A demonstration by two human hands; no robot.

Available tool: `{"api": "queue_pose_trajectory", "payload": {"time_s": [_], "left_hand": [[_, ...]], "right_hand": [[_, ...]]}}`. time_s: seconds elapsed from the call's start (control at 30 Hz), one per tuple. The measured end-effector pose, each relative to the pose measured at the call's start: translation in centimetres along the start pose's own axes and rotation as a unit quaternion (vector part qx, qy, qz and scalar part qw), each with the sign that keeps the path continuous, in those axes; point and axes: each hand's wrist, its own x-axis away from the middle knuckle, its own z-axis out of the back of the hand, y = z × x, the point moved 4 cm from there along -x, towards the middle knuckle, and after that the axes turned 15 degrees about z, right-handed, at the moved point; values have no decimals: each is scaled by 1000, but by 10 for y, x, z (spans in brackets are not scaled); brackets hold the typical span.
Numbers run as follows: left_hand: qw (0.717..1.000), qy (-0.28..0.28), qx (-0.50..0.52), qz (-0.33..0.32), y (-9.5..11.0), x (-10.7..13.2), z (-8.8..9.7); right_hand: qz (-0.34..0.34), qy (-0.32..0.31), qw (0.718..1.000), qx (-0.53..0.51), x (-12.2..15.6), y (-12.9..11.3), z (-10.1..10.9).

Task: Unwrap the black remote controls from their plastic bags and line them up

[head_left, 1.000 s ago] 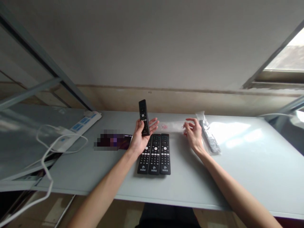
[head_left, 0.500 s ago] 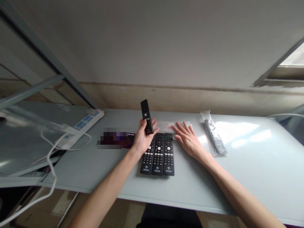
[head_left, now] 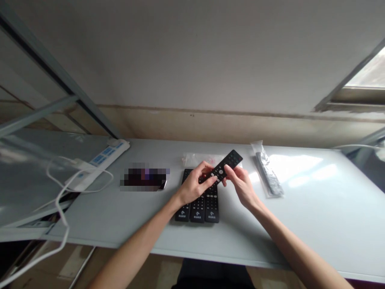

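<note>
Both hands hold one black remote control (head_left: pixel 226 165) above the table, tilted with its far end pointing up and to the right. My left hand (head_left: pixel 195 186) grips its near end. My right hand (head_left: pixel 240 184) pinches its middle with thumb and fingers. Under the hands, three more black remotes (head_left: pixel 198 204) lie side by side, buttons up, partly covered by my left hand. An empty clear plastic bag (head_left: pixel 192 159) lies flat just behind them.
A remote sealed in a clear bag (head_left: pixel 268 174) lies to the right on the grey table (head_left: pixel 300 216). A blurred dark object (head_left: pixel 144 178) sits left of the row. A white power strip (head_left: pixel 99 158) and its white cable (head_left: pixel 60 188) lie at the far left, next to a metal frame.
My left hand lowered the remote from upright to a slant over the row. My right hand left the plastic bag on the table and took hold of the remote's middle.
</note>
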Motion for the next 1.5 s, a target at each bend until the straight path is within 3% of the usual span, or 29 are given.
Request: {"api": "queue_pose_trajectory", "payload": {"time_s": [0.1, 0.17, 0.27, 0.33, 0.5, 0.6, 0.7, 0.8, 0.9, 1.0, 1.17, 1.27, 1.37, 1.43, 1.5], "left_hand": [[985, 41, -161, -54, 4, 4, 0], [949, 79, -288, -104, 4, 4, 4], [892, 99, -419, -141, -1, 3, 11], [877, 92, -452, -136, -5, 1, 16], [893, 47, -434, -114, -12, -2, 17], [917, 37, -383, -102, -16, -5, 14], [933, 38, -346, -94, -20, -7, 13], [924, 52, -368, -90, -23, -8, 13], [913, 68, -394, -80, -24, -8, 14], [920, 80, -376, -76, -22, -9, 16], [939, 29, -326, -106, -14, -6, 15], [948, -7, -294, -121, -8, -1, 10], [958, -52, -251, -128, -4, 4, 1], [955, -88, -258, -120, -5, 6, -6], [945, -116, -287, -108, -8, 6, -12]], "right_hand": [[-59, 25, 998, -27, 4, 1, 17], [-117, 12, 993, -10, 7, 3, 33], [-222, -65, 972, 33, 12, 7, 51], [-262, -121, 956, 60, 15, 8, 58], [-277, -245, 920, 133, 20, 8, 53], [-243, -292, 901, 209, 23, 10, 40], [-166, -258, 876, 372, 21, 11, 28], [-108, -215, 848, 473, 20, 12, 18], [-84, -209, 832, 507, 21, 15, 14], [-67, -207, 820, 530, 22, 17, 14], [-44, -188, 811, 552, 23, 9, 15], [-36, -151, 812, 563, 23, -2, 31], [37, -41, 807, 587, 22, -14, 65], [102, 7, 769, 631, 23, -17, 89], [111, -1, 734, 670, 29, -11, 111]]}}
